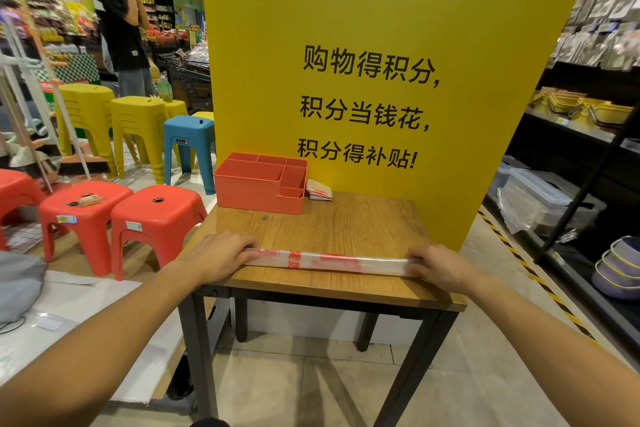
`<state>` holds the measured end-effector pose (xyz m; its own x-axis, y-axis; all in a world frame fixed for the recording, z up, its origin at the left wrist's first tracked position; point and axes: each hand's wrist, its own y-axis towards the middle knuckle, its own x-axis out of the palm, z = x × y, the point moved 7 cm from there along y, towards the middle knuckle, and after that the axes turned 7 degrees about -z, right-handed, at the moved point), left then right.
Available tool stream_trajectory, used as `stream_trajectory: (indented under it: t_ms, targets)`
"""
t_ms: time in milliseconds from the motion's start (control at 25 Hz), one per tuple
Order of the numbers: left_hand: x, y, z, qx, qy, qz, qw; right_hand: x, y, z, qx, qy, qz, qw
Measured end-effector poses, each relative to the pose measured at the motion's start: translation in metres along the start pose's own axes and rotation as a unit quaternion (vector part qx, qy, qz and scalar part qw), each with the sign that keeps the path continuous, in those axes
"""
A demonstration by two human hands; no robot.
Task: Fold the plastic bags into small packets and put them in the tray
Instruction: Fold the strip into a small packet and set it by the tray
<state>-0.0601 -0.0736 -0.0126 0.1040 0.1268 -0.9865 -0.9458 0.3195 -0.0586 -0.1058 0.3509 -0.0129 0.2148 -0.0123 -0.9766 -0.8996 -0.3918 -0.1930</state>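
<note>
Arms outstretched, left hand (pixel 221 253) and right hand (pixel 438 265) palm-down, fingers curled on each end of the folded bag (pixel 329 262).

Left hand (pixel 221 255) and right hand (pixel 438 267) hold the plastic bag (pixel 329 262).

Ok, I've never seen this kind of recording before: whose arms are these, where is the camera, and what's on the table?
There is no machine here: a person works with bare hands, and the single picture comes from a camera worn on their head, looking forward and down. The left hand and right hand each hold one end of a plastic bag already folded into a long narrow strip, lying across the near part of the wooden table. At the back stands a coral tray with several compartments. Just right of it lies one small folded packet, on the table, not in the tray. Behind stands a yellow sign.
</note>
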Motion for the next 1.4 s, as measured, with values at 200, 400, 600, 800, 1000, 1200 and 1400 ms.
stream_trajectory:
  t_ms: [200,400,600,800,1000,1200,1400]
  targets:
    - [0.0,0.009,-0.009,-0.026,-0.05,0.0,0.998,0.001,0.008,0.012,0.054,0.055,0.009,0.997]
    - [0.003,0.018,-0.014,-0.037,-0.031,-0.025,0.999,0.007,0.012,0.025,0.101,0.037,0.012,0.994]
    - [0.005,0.022,-0.017,-0.028,-0.022,-0.027,0.999,0.003,0.016,0.031,0.119,-0.042,0.057,0.99]
    - [0.013,0.02,-0.019,-0.016,-0.034,0.011,0.999,-0.008,0.004,-0.058,-0.011,-0.01,0.174,0.985]
    - [0.017,0.015,-0.02,-0.02,-0.051,0.015,0.998,0.047,0.019,-0.151,-0.097,-0.021,0.072,0.992]
    - [0.021,0.006,-0.009,-0.008,-0.052,0.038,0.998,0.059,0.024,-0.153,-0.082,-0.034,0.078,0.993]
    - [0.041,0.014,0.075,0.066,0.013,0.034,0.997,0.065,0.023,-0.156,-0.083,-0.042,0.074,0.993]
